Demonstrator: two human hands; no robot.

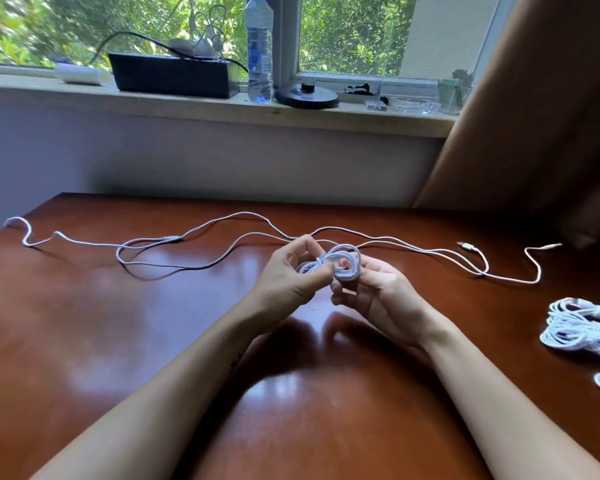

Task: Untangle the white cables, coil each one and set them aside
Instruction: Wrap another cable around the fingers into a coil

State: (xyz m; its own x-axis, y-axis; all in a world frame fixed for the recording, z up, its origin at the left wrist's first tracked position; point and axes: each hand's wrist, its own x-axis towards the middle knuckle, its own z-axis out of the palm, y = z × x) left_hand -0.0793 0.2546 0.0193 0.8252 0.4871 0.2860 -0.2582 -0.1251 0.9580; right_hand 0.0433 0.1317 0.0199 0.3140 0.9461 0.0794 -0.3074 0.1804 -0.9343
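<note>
Both hands (291, 275) (374, 289) pinch small round white cable coil (343, 265) over glossy wood table (118, 323).

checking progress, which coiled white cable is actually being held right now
The small white cable coil in the middle, gripped between the left hand and right hand; the other coiled white bundles lie untouched at far right.

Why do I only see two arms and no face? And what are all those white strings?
The camera sits on the person's head and looks down, so the face never shows. There is no robot here. The left hand and right hand hold a small coil of white cable between them, above the brown table. Behind the hands, loose cables lie stretched across the table. At the right edge lie finished coils. A water bottle stands on the windowsill.
</note>
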